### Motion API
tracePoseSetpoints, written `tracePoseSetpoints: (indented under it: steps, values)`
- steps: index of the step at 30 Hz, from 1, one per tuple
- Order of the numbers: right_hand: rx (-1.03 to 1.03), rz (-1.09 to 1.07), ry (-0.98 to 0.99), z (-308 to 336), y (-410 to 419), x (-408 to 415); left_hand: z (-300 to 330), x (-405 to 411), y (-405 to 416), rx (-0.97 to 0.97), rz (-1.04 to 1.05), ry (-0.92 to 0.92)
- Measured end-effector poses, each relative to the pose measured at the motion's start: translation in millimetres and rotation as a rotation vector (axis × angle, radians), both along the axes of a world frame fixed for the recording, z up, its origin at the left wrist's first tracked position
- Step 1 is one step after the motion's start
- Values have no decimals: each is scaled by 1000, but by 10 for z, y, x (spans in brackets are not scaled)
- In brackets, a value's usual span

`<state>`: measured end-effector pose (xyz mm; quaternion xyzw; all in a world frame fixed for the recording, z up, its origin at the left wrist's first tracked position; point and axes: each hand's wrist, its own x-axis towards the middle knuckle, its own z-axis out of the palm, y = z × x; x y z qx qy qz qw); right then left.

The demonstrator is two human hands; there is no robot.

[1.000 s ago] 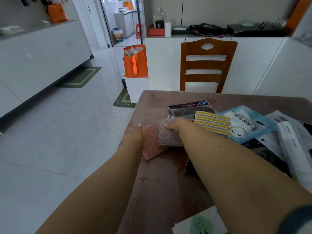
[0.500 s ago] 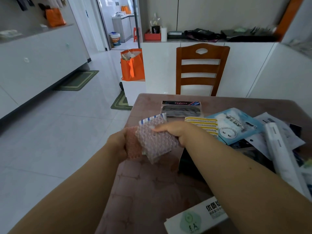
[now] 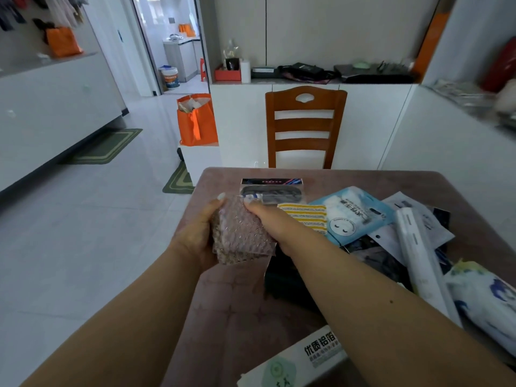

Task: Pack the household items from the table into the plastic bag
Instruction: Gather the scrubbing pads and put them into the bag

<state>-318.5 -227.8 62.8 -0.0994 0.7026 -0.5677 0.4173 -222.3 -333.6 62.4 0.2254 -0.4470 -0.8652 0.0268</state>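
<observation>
Both my hands hold a stack of pink textured cloth packs [image 3: 241, 233] just above the brown table [image 3: 349, 178]. My left hand [image 3: 199, 233] grips the stack's left edge, thumb on top. My right hand [image 3: 272, 222] grips its right side, fingertips at the far corner. Behind the stack lie a black-and-clear pack [image 3: 272, 188], a yellow-striped cloth [image 3: 305, 217] and a blue packet [image 3: 353, 215]. A dark plastic bag [image 3: 290, 280] lies under my right forearm, mostly hidden.
A heap of packets, a long white box [image 3: 418, 252] and a white-blue wrapped bundle [image 3: 483, 300] fill the table's right side. A white-green box [image 3: 296, 358] lies at the near edge. A wooden chair [image 3: 305, 127] stands behind the table, an orange bag [image 3: 196, 121] at left.
The cloth packs were lifted off the table and gathered into one stack between both hands, closer to me. The camera tilted up slightly.
</observation>
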Motion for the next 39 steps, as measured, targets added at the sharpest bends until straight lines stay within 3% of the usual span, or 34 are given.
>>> tracePoseSetpoints:
  steps: [4,8,10,13,16,18,19,22,23,26,31,39]
  values:
    - [121,-15,137,-5,-42,-212,-28,-184,0,-4,-12,-23]
    - [344,-82,656,-84,124,-683,-160,-315,-102,3,94,-50]
    - [592,16,840,-229,250,-962,-277,-345,-175,-5,143,-72]
    - [1001,313,860,-389,364,-1106,-459,-341,-220,5,185,-119]
    - [1075,318,895,-441,381,-1155,-569,-347,-198,-1,217,-179]
    - [942,227,834,-316,408,-1219,-593,-357,-190,-27,241,-232]
    - [777,156,737,-207,431,-1248,-586,-359,-192,-47,257,-248]
    - [66,-1,173,143,358,-1132,-545,-352,-234,-90,287,-261]
    - [-59,22,30,186,284,-1033,-506,-364,-222,-79,286,-247]
    - [0,180,-44,21,45,-700,-388,-438,-120,-26,214,-177]
    - [-66,186,-241,94,103,-439,-139,-437,-5,11,131,-180]
    - [-243,87,-258,678,598,128,672,37,306,-224,28,-128]
